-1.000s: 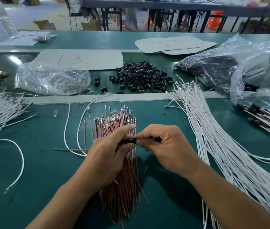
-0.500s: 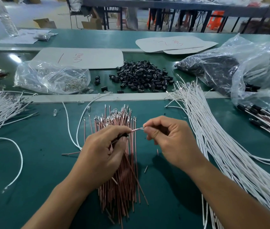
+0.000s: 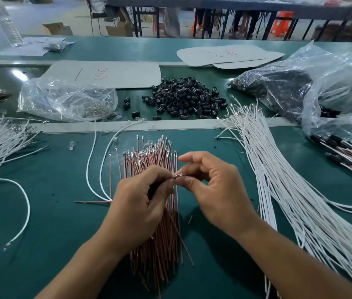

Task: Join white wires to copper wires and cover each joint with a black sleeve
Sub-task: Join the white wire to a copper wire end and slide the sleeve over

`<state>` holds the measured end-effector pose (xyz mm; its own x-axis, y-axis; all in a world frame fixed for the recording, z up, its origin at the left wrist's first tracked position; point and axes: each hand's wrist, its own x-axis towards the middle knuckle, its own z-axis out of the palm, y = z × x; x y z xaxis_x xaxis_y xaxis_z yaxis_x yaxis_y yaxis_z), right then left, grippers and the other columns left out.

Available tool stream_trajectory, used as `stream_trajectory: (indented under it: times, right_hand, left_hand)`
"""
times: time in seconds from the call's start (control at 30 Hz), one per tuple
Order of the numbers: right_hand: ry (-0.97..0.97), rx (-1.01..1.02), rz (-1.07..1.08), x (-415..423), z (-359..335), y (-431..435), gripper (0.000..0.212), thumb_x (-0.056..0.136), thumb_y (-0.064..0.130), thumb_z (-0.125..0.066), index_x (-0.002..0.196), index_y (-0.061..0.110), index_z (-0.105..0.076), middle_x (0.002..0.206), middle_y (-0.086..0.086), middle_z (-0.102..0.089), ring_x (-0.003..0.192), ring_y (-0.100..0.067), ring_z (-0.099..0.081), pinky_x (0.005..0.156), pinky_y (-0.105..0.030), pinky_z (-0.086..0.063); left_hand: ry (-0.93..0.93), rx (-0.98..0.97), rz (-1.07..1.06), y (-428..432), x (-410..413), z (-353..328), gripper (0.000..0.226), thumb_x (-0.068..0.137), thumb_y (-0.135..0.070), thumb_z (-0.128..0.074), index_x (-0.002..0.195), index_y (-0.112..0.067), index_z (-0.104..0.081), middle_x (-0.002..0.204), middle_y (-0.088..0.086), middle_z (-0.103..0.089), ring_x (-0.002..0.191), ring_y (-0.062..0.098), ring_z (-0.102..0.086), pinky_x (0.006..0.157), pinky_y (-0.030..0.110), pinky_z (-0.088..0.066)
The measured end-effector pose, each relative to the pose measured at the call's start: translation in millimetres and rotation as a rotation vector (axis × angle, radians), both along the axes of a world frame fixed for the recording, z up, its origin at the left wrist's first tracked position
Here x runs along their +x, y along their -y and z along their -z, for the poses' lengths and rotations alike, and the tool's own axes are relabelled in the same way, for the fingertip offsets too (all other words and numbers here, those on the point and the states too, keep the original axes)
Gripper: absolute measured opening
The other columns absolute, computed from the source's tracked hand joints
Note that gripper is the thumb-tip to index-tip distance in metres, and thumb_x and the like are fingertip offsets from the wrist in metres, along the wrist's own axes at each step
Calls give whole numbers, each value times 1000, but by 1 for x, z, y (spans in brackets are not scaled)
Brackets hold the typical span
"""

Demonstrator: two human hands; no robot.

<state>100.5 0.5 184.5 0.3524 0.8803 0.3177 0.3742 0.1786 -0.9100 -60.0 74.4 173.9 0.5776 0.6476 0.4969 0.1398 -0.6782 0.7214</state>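
The left hand [image 3: 140, 203] grips what seems a black sleeve [image 3: 154, 187], the right hand [image 3: 213, 186] pinches the wire tip [image 3: 179, 175]; overpulling could drag it out.

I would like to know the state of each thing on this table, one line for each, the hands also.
Left hand: grips a black sleeve with wires.
Right hand: pinches a wire end.
Copper wires: loose pile, lying under the hands.
White wires: loose bundle, lying at the right.
Sleeve heap: loose, unbagged.
Clear bag: crumpled, lying flat.
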Motion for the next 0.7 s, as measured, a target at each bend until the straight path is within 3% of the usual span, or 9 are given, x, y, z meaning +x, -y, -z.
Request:
stream_trajectory:
  times: [0.13, 0.23, 0.33, 0.5, 0.6, 0.7]
  right_hand:
    - [-35, 21, -29, -1, 3, 0, 34, 84, 8, -81, 114, 20, -69, 94, 7, -75, 87, -11, -73, 83, -24, -58]
    - [-105, 18, -28, 0, 4, 0, 28, 83, 8, -81, 106, 22, -72, 91, 3, -74, 85, -16, -72, 82, -32, -60]
    - [-213, 5, -67, 4, 4, 0, 26, 84, 4, -80, 102, 22, -73, 90, 0, -75, 84, -13, -71, 80, -26, -58]
    - [-350, -97, -136, 11, -2, 1, 28, 86, -13, -69, 100, 11, -73, 90, -8, -76, 80, -16, -72, 75, -22, -57]
    - [-275, -241, -124, 24, -21, -21, 29, 90, -12, -62, 96, 13, -73, 89, -10, -76, 75, -15, -70, 68, -22, -57]
    - [8, -381, -95, 32, -41, -73, 19, 94, -1, -64, 90, 15, -73, 83, -6, -75, 72, -13, -67, 63, -21, -56]
  left_hand:
    - [31, -28, -29, -3, -1, 1, 6, 93, -23, -62, 93, -19, -66, 72, -6, -67, 54, 15, -58, 48, 32, -46]
    - [21, -28, -16, -2, 0, 2, 3, 93, -24, -61, 92, -23, -64, 71, -5, -66, 54, 15, -58, 49, 33, -47]
    - [19, -43, -15, -1, 1, 2, 3, 93, -25, -61, 93, -28, -61, 74, -7, -65, 60, 16, -61, 54, 34, -49]
    - [-15, -54, -18, -1, 3, 3, 4, 95, -20, -58, 91, -21, -60, 70, -10, -57, 60, 10, -53, 53, 27, -43]
    - [-53, -58, -45, -1, 5, 1, 5, 95, -18, -57, 92, -19, -59, 69, -18, -50, 61, 2, -47, 56, 21, -36]
    - [-94, 19, -81, -4, 3, 1, 8, 95, -23, -58, 96, -16, -63, 79, -15, -58, 71, 6, -53, 63, 31, -46]
